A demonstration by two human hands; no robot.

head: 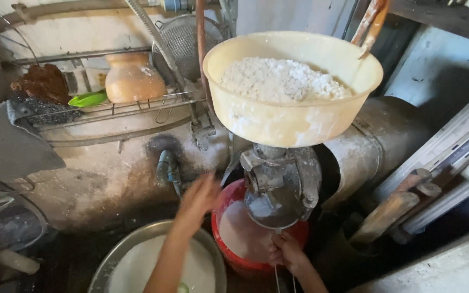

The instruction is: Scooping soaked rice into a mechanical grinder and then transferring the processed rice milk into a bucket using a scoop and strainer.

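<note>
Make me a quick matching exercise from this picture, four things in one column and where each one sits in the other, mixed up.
Things:
1. cream hopper bowl
2. red bucket
3. metal basin
4. green lid

Places:
A. on the wire rack
B. under the grinder's spout
C. on top of the grinder
D. lower left, below the left hand

Pairs: 1-C, 2-B, 3-D, 4-A

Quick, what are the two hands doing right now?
Left hand: open, fingers spread, holding nothing, above the metal basin.
Right hand: closed at the red bucket rim.
</note>
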